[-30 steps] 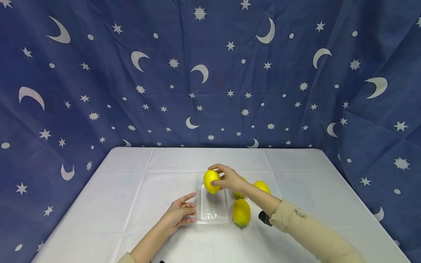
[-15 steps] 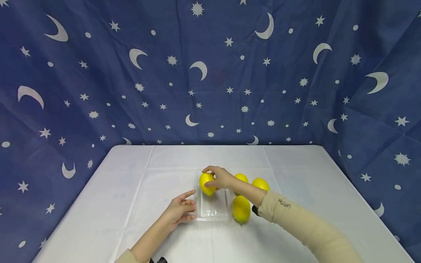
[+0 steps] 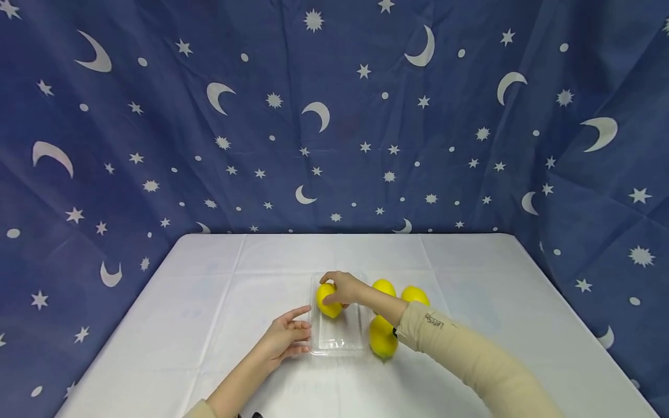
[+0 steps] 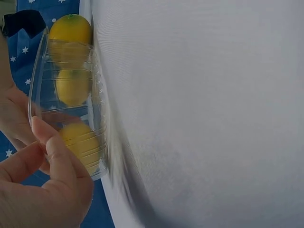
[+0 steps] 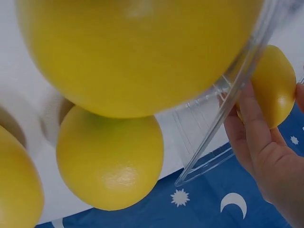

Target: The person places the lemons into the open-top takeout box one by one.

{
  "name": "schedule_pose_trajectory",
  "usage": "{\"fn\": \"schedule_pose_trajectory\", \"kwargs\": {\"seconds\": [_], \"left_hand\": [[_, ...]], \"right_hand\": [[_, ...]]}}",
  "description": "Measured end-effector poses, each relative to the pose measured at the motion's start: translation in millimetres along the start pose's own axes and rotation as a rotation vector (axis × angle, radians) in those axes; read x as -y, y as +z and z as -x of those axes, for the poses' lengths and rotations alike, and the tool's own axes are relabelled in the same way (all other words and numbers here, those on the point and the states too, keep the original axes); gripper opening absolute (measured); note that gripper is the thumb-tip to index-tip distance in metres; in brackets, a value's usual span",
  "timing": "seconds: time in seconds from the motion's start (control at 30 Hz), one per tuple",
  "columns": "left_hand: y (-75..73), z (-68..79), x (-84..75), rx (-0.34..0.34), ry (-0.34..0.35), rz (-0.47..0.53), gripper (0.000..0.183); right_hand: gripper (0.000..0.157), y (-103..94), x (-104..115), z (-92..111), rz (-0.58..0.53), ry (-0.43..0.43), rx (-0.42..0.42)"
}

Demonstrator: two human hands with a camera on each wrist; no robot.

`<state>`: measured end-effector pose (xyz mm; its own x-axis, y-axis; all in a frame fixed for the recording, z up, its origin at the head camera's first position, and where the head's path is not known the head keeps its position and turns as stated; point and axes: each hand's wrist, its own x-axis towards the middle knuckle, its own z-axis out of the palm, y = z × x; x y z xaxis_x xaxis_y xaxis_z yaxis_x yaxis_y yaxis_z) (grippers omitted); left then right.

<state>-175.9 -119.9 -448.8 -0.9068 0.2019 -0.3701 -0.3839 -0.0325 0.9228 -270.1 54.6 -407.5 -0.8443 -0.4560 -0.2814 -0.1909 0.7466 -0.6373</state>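
My right hand [image 3: 346, 288] holds a yellow lemon [image 3: 326, 303] with thumb and fingers around it, over the far left part of a clear plastic tray [image 3: 340, 342]. In the right wrist view the held lemon [image 5: 274, 88] is seen past the tray's edge; whether it touches the tray's bottom I cannot tell. My left hand [image 3: 284, 338] is at the tray's left rim, fingers spread and fingertips at the edge. The left wrist view shows those fingers [image 4: 59, 159] in front of the clear wall, with lemons visible through the plastic.
Right of the tray lie three more lemons: a near one [image 3: 383, 343] partly under my right forearm, a far one [image 3: 384, 286] and a right one [image 3: 416, 295]. A white cloth covers the table [image 3: 251, 261]. Behind it hangs a blue star-and-moon curtain [image 3: 360, 122].
My right hand has moved left and down with the lemon, lower over the tray's far left part. My left hand has stayed at the rim. The other lemons have not moved.
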Motion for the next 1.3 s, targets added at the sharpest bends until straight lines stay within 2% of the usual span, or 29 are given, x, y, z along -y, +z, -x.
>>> {"fn": "schedule_pose_trajectory", "kwargs": {"seconds": [0.27, 0.43, 0.73, 1.07, 1.3], "left_hand": [[-2.4, 1.9, 1.0, 0.001, 0.005, -0.003, 0.060], [-3.0, 2.6, 2.3, 0.012, 0.001, -0.005, 0.059], [-0.8, -0.3, 0.2, 0.016, 0.009, -0.003, 0.060], [-1.8, 4.3, 7.2, 0.000, -0.004, -0.007, 0.059], [0.4, 0.7, 3.0, -0.006, 0.005, 0.005, 0.058]], "right_hand": [[0.051, 0.9, 3.5, -2.6, 0.023, 0.019, 0.014], [0.052, 1.4, 3.7, -0.8, 0.056, -0.006, 0.025], [0.047, -6.0, 8.1, 3.5, 0.131, -0.059, -0.042], [0.046, -5.9, 4.7, 11.4, 0.093, -0.073, -0.069], [0.045, -15.9, 2.2, 21.4, 0.066, -0.055, -0.091]]}}
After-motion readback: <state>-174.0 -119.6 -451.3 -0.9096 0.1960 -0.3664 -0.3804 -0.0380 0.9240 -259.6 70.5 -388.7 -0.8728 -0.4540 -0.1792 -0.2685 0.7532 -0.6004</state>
